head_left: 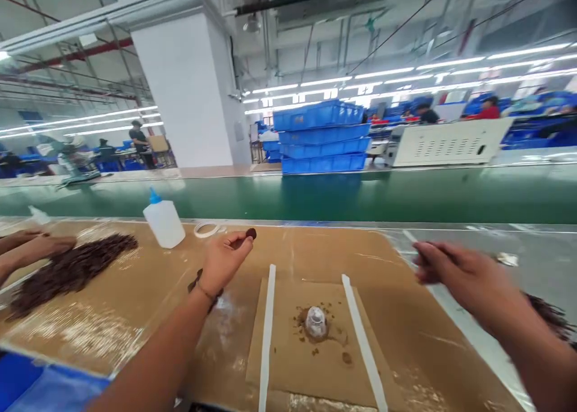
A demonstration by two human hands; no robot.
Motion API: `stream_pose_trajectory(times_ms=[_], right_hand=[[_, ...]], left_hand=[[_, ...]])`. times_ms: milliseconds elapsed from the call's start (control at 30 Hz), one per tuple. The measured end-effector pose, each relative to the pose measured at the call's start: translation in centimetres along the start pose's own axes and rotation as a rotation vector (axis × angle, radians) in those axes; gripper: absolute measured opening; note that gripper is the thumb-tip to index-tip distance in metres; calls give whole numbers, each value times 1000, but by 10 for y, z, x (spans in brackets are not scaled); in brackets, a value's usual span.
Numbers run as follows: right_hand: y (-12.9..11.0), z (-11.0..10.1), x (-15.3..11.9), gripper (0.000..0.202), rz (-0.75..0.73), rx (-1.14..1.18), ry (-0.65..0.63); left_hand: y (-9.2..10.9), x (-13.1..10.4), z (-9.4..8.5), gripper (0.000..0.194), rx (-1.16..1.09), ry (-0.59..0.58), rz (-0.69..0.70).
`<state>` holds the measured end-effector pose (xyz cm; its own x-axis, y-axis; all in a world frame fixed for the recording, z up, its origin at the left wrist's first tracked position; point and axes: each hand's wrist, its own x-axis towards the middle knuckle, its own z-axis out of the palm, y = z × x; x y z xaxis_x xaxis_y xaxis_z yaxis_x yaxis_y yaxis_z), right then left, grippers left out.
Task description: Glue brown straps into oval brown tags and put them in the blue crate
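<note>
My left hand pinches a small dark-brown disc between thumb and fingertips, raised above the bench. On the right, my right hand is blurred by motion, its fingers closed around what looks like a thin pale stick; the rest of it is hidden. Between and below the hands, a cardboard sheet is held down by two white tape strips. A small whitish, crusted knob stands on it, ringed by brown stains and crumbs. Dark pieces lie partly hidden behind my left wrist.
A white squeeze bottle with a blue cap and a tape roll stand beyond my left arm. A co-worker's hands touch a pile of dark strips. Behind runs a green belt, with stacked blue crates beyond.
</note>
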<state>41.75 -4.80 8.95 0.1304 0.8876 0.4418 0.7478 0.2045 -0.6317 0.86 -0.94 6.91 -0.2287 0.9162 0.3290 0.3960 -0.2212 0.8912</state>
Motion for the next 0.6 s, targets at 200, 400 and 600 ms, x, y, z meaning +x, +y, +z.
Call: stream_pose_trajectory(times_ms=[200,400,600], right_hand=[[-55,46,50,50,35,364,-118],[-53,67,19,44,107,475,-258],[-53,77,2,40,235,842,-437]], left_hand=[[15,8,54,34,-214,-115,-44],[-9,-3,70,36,-402,-200,-120],[0,-17,72,43,-535,-264,-282]])
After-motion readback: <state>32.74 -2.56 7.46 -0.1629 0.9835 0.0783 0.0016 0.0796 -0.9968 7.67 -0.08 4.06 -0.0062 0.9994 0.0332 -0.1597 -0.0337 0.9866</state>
